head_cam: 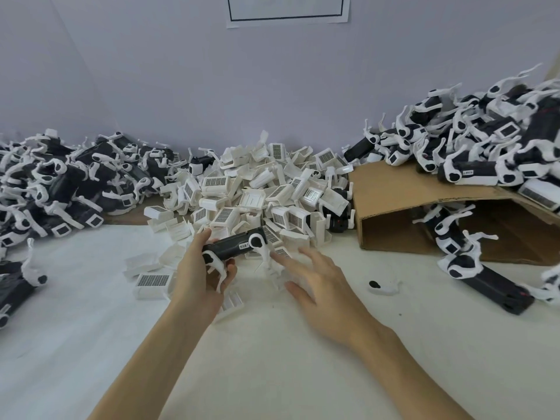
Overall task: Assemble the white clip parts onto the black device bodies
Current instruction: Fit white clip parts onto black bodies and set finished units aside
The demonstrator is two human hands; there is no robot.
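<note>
head view takes in a white table (91,328) with a cardboard box (403,192) on its side at right and a pile of white clip parts (257,189) mid-table. left hand (200,277) grips a black device body (233,245) before the pile; right hand (318,283), blurred, fingers spread, hovers just beside it.

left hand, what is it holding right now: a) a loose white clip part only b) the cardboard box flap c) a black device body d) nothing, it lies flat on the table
c: the left hand has its fingers curled round a black device body just in front of the pile of white clip parts, while the right hand hovers open beside it, holding nothing.
</note>
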